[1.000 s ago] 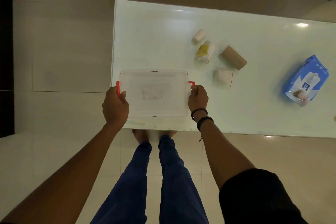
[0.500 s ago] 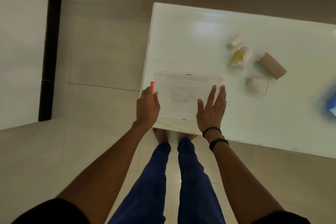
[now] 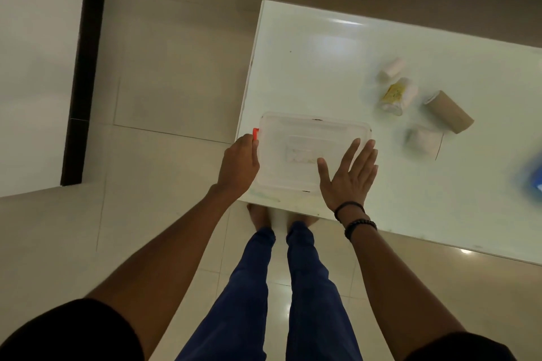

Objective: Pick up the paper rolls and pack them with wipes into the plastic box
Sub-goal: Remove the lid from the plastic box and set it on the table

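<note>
The white bench [image 3: 322, 67] carries everything. At its near left corner sits the plastic box [image 3: 305, 149], lid still on. A second ago both hands gripped its red end clips; now the right hand [image 3: 349, 176] has let go and lies flat on the lid, its grip spread wide, holding nothing. The left hand [image 3: 239, 163] stays curled at the left red clip [image 3: 255, 135], fingers pressed on it. That suggests unlatching is under way, with the lid next to come off. The four paper rolls [image 3: 448, 116] lie loose toward the middle, well apart from the box. The blue wipes pack [image 3: 533, 177] blurs at the right edge.
</note>
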